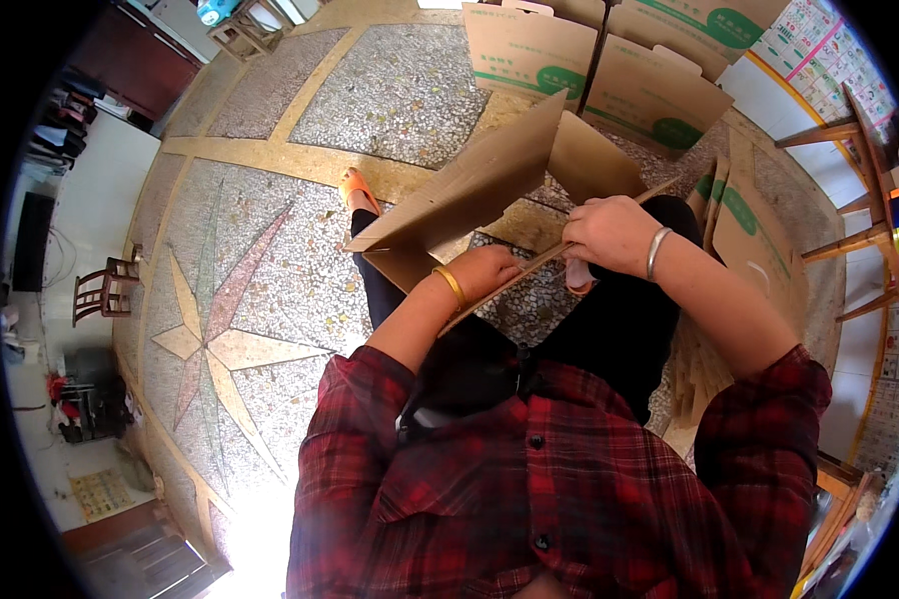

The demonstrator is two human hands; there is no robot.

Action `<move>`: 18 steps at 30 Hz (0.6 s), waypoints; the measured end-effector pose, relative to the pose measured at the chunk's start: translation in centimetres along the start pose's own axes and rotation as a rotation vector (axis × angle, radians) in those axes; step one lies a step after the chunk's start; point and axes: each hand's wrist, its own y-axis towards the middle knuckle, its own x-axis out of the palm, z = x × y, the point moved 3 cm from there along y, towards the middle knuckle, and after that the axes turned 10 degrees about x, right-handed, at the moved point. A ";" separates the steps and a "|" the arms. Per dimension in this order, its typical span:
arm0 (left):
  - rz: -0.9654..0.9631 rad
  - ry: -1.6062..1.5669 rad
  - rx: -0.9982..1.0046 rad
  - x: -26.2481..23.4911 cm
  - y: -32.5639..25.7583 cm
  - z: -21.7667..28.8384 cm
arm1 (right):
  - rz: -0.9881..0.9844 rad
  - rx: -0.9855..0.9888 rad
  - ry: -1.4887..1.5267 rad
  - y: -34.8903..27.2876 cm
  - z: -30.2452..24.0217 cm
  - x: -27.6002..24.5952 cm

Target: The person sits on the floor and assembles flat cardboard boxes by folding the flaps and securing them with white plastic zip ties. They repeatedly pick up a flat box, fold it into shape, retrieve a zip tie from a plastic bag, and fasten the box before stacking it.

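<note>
A brown cardboard box (479, 170) is unfolded into a frame between my knees. The terrazzo floor shows through its middle, and its far wall rises tallest. My left hand (487, 274), with a gold bangle (449, 288) at the wrist, is closed over the near panel's edge. Further right along that same edge, my right hand (614, 235) grips the cardboard, its fingertips curled over and partly hidden. A silver bangle (657, 252) circles the right wrist. The near panel is seen almost edge-on, so its outer face is hidden.
Finished-looking cartons with green print (529, 55) stand ahead. Flattened cardboard sheets (754, 225) lean at my right, beside a wooden table (854, 215) against the wall. An orange sandal (354, 184) is on my left foot. A small wooden chair (105, 290) stands far left.
</note>
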 end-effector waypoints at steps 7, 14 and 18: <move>0.067 -0.303 -0.062 -0.7 0.0 0.6 | 0.302 -0.106 -0.020 -0.7 -0.4 -1.0; 0.109 -0.329 -0.186 -0.3 -1.0 -0.3 | 0.210 -0.132 0.266 -5.1 -4.0 -0.6; 0.073 -0.329 -0.207 -0.6 -0.3 0.0 | 0.308 -0.006 0.241 -3.9 -3.4 5.9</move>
